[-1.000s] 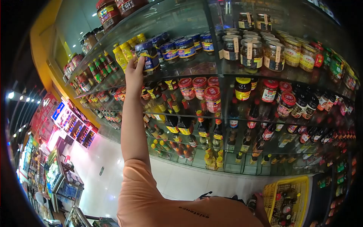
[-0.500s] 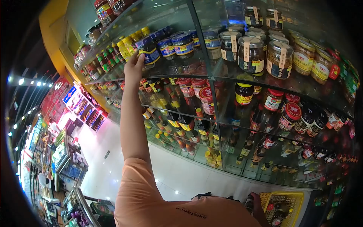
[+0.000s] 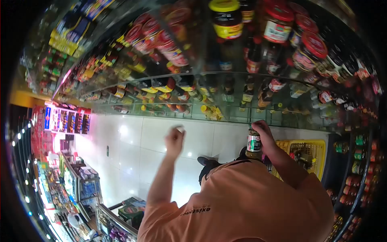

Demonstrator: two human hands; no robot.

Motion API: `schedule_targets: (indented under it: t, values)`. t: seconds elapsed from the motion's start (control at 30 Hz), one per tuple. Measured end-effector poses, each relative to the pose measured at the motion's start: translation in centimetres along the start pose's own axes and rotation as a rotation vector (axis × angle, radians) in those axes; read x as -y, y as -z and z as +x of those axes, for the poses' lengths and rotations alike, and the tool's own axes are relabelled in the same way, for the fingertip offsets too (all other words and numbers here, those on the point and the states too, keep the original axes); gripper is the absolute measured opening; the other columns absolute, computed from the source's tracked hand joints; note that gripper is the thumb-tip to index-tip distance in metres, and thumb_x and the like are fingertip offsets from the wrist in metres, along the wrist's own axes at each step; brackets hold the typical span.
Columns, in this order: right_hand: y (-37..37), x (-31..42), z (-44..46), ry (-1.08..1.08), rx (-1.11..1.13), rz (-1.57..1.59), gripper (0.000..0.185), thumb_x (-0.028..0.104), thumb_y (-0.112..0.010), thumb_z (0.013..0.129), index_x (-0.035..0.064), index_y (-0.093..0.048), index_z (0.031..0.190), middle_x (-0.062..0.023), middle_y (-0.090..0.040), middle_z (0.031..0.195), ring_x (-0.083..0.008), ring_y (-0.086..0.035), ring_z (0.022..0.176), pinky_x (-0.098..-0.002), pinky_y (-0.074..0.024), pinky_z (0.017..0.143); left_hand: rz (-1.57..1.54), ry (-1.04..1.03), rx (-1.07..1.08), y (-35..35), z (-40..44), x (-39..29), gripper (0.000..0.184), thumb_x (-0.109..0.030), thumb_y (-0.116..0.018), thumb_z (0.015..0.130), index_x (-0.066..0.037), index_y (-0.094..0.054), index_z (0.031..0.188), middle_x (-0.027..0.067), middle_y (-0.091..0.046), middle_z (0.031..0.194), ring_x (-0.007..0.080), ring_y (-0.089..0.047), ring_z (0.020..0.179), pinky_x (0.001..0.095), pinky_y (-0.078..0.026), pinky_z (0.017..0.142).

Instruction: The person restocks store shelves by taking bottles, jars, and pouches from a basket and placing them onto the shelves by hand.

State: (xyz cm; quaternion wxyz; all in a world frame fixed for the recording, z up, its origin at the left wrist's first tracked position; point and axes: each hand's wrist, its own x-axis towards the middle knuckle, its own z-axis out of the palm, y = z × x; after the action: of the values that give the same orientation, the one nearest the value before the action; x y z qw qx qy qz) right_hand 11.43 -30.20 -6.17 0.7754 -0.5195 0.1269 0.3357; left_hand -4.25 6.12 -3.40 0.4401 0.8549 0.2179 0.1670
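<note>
Shop aisle: glossy pale tiled floor (image 3: 129,157), reflecting ceiling lights. Long tiered glass shelving (image 3: 213,73) along the far side, stocked with rows of jars and bottles, among them a dark jar with yellow lid (image 3: 225,20) and a jar with red lid (image 3: 278,24). Pink-lit display stand (image 3: 72,121) at far left. Yellow plastic lattice basket (image 3: 321,155) at right, dark goods inside.

Left hand (image 3: 175,141): blurred, above the floor, fingers curled inward; whether it has hold of anything cannot be told.

Right hand (image 3: 264,132): fingers closed around the upper part of a slim glass jar with green-and-white label (image 3: 254,142).

Slim jar: brownish contents below the label; held before the orange T-shirt (image 3: 250,201), near the basket.
</note>
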Motion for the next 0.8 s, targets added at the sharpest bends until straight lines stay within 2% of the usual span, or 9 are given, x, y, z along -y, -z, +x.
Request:
schedule_targets:
  t: [0.07, 0.13, 0.17, 0.23, 0.33, 0.43, 0.5, 0.53, 0.8]
  values:
    - [-4.3, 1.0, 0.2, 0.008, 0.088, -0.032, 0.023, 0.019, -0.072, 0.089, 0.0109, -0.055, 0.103, -0.0051, -0.061, 0.089, -0.0159, -0.063, 0.077, -0.0315, -0.0525, 0.064, -0.098, 0.239, 0.105, -3.0, -6.9, 8.8, 0.016, -0.010, -0.065, 0.094, -0.001, -0.063, 0.107, 0.0086, -0.059, 0.069, 0.0103, -0.054, 0.063, 0.0324, -0.050, 0.060]
    - [-8.9, 0.6, -0.2, -0.018, 0.121, -0.028, 0.024, 0.019, -0.072, 0.089, 0.0112, -0.055, 0.104, -0.0053, -0.061, 0.088, -0.0168, -0.064, 0.075, -0.0324, -0.0535, 0.063, 0.444, 0.148, 0.233, -5.1, -16.3, 23.3, 0.034, -0.033, -0.065, 0.093, -0.001, -0.065, 0.106, 0.0211, -0.066, 0.076, 0.0384, -0.066, 0.074, 0.0463, -0.052, 0.067]
    - [-11.0, 0.3, -0.1, -0.032, 0.136, -0.008, 0.024, 0.019, -0.072, 0.090, 0.0115, -0.054, 0.105, -0.0055, -0.061, 0.088, -0.0178, -0.065, 0.073, -0.0333, -0.0544, 0.061, 0.256, 0.564, 0.296, -4.3, -19.7, 23.5, 0.042, -0.041, -0.065, 0.090, -0.002, -0.067, 0.105, 0.0249, -0.068, 0.087, 0.0447, -0.065, 0.085, 0.0495, -0.052, 0.072]
    - [-15.2, -1.5, -0.2, -0.050, 0.165, -0.027, 0.023, 0.018, -0.071, 0.090, 0.0126, -0.054, 0.104, -0.0059, -0.061, 0.087, -0.0192, -0.066, 0.071, -0.0348, -0.0553, 0.060, 0.339, 0.752, 0.339, -3.5, -28.6, 28.7, 0.048, -0.047, -0.061, 0.090, -0.004, -0.068, 0.111, 0.0267, -0.068, 0.106, 0.0440, -0.064, 0.101, 0.0519, -0.050, 0.088]
    - [-20.7, -7.2, 0.9, -0.076, 0.207, -0.140, 0.026, 0.016, -0.073, 0.088, 0.0114, -0.054, 0.104, -0.0053, -0.062, 0.087, -0.0180, -0.064, 0.074, -0.0330, -0.0543, 0.061, 0.671, 0.455, 0.819, -0.4, -40.9, 37.0, 0.046, -0.046, -0.063, 0.089, -0.005, -0.070, 0.109, 0.0170, -0.072, 0.104, 0.0327, -0.069, 0.095, 0.0438, -0.053, 0.082]
    - [-26.3, -13.3, 1.8, -0.146, 0.305, -0.268, 0.029, 0.012, -0.072, 0.086, 0.0100, -0.055, 0.110, -0.0056, -0.063, 0.095, -0.0181, -0.063, 0.084, -0.0332, -0.0528, 0.074, 0.003, 1.410, 0.166, 3.9, -46.1, 37.5, 0.038, -0.039, -0.070, 0.086, -0.005, -0.074, 0.101, 0.0099, -0.070, 0.074, 0.0233, -0.065, 0.064, 0.0426, -0.052, 0.067]
    - [-32.0, -16.4, 0.6, -0.146, 0.309, -0.349, 0.039, 0.009, -0.074, 0.083, 0.0087, -0.053, 0.115, -0.0058, -0.062, 0.100, -0.0182, -0.063, 0.089, -0.0327, -0.0519, 0.078, 0.011, 1.144, 0.010, 6.0, -48.8, 40.1, 0.037, -0.038, -0.069, 0.087, -0.004, -0.074, 0.103, 0.0090, -0.071, 0.076, 0.0224, -0.065, 0.063, 0.0407, -0.052, 0.061]
    - [-34.1, -18.2, 0.6, -0.166, 0.354, -0.373, 0.045, 0.007, -0.075, 0.082, 0.0078, -0.050, 0.119, -0.0064, -0.061, 0.104, -0.0183, -0.062, 0.094, -0.0329, -0.0510, 0.082, -0.175, 1.471, -0.166, 7.7, -47.3, 39.7, 0.036, -0.036, -0.069, 0.087, -0.004, -0.074, 0.103, 0.0070, -0.071, 0.075, 0.0207, -0.065, 0.064, 0.0370, -0.051, 0.058]
    - [-49.5, -26.9, -2.1, -0.165, 0.631, -0.623, 0.068, 0.003, -0.079, 0.076, 0.0071, -0.046, 0.135, -0.0086, -0.061, 0.111, -0.0178, -0.062, 0.101, -0.0331, -0.0529, 0.085, -0.363, 1.318, -0.622, 18.3, -42.9, 41.1, 0.036, -0.029, -0.068, 0.088, 0.000, -0.070, 0.109, 0.0134, -0.072, 0.083, 0.0197, -0.068, 0.075, 0.0342, -0.052, 0.070]
